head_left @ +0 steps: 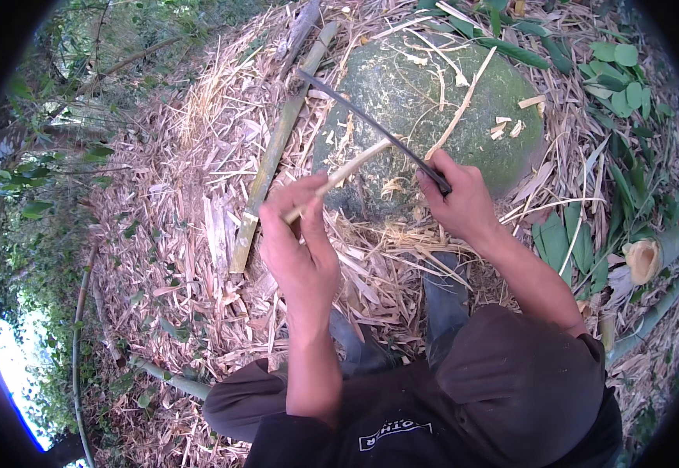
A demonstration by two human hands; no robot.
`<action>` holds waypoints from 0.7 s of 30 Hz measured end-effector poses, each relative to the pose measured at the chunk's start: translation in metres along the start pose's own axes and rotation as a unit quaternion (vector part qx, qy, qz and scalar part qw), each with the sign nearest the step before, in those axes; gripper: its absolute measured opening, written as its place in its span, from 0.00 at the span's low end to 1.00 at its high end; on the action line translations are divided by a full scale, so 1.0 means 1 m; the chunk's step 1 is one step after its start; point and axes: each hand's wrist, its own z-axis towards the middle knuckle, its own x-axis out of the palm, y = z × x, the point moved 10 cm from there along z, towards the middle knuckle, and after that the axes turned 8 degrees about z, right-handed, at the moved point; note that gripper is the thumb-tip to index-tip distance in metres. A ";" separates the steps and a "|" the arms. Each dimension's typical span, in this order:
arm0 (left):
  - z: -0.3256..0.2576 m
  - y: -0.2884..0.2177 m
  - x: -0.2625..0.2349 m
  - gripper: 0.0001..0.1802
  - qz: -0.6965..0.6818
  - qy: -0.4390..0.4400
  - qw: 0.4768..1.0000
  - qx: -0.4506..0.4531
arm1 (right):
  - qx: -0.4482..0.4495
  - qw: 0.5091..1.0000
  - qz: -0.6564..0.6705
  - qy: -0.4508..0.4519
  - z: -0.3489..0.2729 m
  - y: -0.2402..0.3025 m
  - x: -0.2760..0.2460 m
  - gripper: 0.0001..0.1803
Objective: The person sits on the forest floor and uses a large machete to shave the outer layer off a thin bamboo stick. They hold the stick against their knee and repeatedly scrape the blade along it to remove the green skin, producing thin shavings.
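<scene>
My left hand [296,242] pinches a thin pale bamboo stick [347,170] that points up and to the right. My right hand [464,201] grips the handle of a long dark knife [363,117], whose blade runs up to the left and crosses the stick's far end. Both hands are held over the near edge of a big rounded mossy green rock [425,93]. Pale shavings and a long thin splinter [464,101] lie on the rock's top.
A split green bamboo pole [273,156] lies left of the rock. Dry straw, husks and shavings [191,226] cover the ground. Green leaves [612,70] lie at right, with a cut bamboo stump [642,259] beside them. My dark-trousered knees [511,382] fill the bottom.
</scene>
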 end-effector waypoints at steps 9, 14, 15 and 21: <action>0.038 -0.019 0.026 0.05 -0.067 0.095 0.992 0.046 | 0.061 0.996 -0.062 0.004 0.009 -0.048 0.001 0.08; 0.056 -0.033 0.021 0.07 -0.110 0.084 0.987 0.081 | 0.080 0.997 -0.009 0.005 0.011 -0.037 0.002 0.08; 0.056 -0.039 0.019 0.07 -0.111 0.072 0.986 0.098 | 0.076 0.997 0.005 -0.002 0.011 -0.033 0.003 0.08; 0.062 -0.039 0.034 0.05 -0.025 0.106 0.992 0.060 | 0.066 0.996 0.050 0.013 0.023 -0.052 0.019 0.10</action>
